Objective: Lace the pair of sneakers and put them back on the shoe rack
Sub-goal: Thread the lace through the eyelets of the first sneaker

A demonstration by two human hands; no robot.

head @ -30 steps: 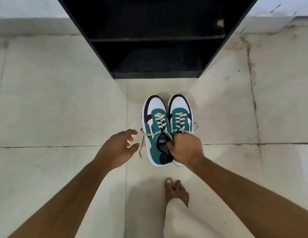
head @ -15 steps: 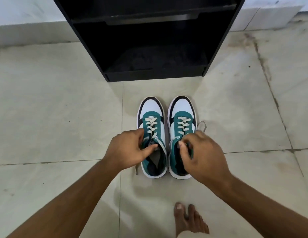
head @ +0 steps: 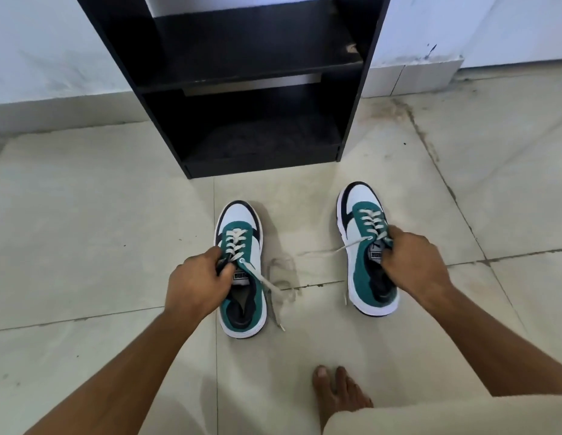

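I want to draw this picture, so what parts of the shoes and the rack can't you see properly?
All from the head view:
- Left sneaker: the left hand covers its outer side by the tongue.
- Right sneaker: the right hand hides its outer side and some laces.
- Shoe rack: its top is cut off by the picture's edge, and the bottom shelf is too dark to see into.
- Bare foot: a pale trouser leg covers its heel.

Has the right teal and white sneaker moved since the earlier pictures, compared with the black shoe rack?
Yes. The right teal and white sneaker, gripped by the right hand, has moved rightward, away from the left sneaker; it now lies past the right edge of the black shoe rack.
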